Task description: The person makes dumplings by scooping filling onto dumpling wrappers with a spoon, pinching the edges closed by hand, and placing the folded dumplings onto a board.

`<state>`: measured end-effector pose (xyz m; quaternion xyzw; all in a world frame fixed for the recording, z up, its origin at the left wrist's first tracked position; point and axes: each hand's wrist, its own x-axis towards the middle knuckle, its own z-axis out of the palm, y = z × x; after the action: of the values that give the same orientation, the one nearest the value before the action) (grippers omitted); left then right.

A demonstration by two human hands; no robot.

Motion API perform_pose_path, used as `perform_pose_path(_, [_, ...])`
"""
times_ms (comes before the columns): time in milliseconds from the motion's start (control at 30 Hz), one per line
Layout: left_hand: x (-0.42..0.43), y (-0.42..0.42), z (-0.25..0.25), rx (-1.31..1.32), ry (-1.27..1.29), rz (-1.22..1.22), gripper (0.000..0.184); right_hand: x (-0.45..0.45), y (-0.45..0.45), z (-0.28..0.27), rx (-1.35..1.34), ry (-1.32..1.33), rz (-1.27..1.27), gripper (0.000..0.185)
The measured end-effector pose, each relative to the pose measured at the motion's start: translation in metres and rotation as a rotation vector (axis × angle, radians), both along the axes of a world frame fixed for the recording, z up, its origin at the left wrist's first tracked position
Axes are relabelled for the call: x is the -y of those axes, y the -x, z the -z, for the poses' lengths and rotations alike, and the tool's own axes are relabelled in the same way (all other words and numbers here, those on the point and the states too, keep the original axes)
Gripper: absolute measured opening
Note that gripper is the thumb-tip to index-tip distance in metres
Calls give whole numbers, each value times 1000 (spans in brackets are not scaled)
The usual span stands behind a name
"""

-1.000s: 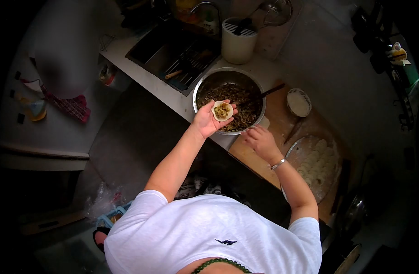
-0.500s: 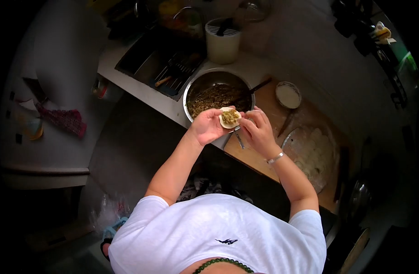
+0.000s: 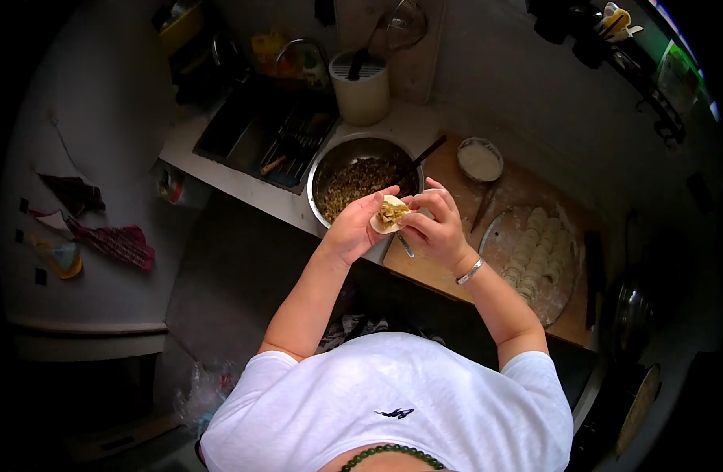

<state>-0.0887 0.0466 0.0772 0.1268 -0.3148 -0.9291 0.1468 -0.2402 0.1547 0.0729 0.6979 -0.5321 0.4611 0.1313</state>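
A pale dumpling wrapper [image 3: 382, 223] with greenish-yellow chopped filling [image 3: 392, 212] lies across the fingers of my left hand [image 3: 352, 230], its thumb along one edge. My right hand [image 3: 440, 226] pinches the wrapper's right side between thumb and fingertips. The filling shows from above, and the wrapper curves up around it. Just beyond both hands stands a steel bowl [image 3: 312, 187] of dark chopped filling [image 3: 353, 182], a dark-handled utensil [image 3: 430, 152] leaning in it.
Right of the bowl, a wooden board [image 3: 448, 169] carries a small bowl of white flour [image 3: 480, 160], a rolling pin [image 3: 484, 206] and a floury round tray [image 3: 497, 236] with rows of dumplings [image 3: 541, 248]. Behind are a sink [image 3: 243, 126] and a white canister [image 3: 361, 98].
The wrapper has tilted and bent up more around its filling, with my right fingers closer on its edge. The view has shifted slightly and grown brighter, so the dumplings on the tray show more clearly.
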Motion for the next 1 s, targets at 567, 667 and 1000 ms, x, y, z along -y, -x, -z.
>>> perform_pose_path(567, [-2, -10, 15, 174, -127, -77, 35, 2, -34, 25, 78, 37, 238, 14])
perform_pose_path(667, [1, -6, 12, 179, -70, -99, 31, 4, -30, 21, 24, 36, 180, 12])
perform_pose_path(1000, [21, -1, 14, 415, 385, -64, 29, 26, -17, 15, -78, 87, 27, 14])
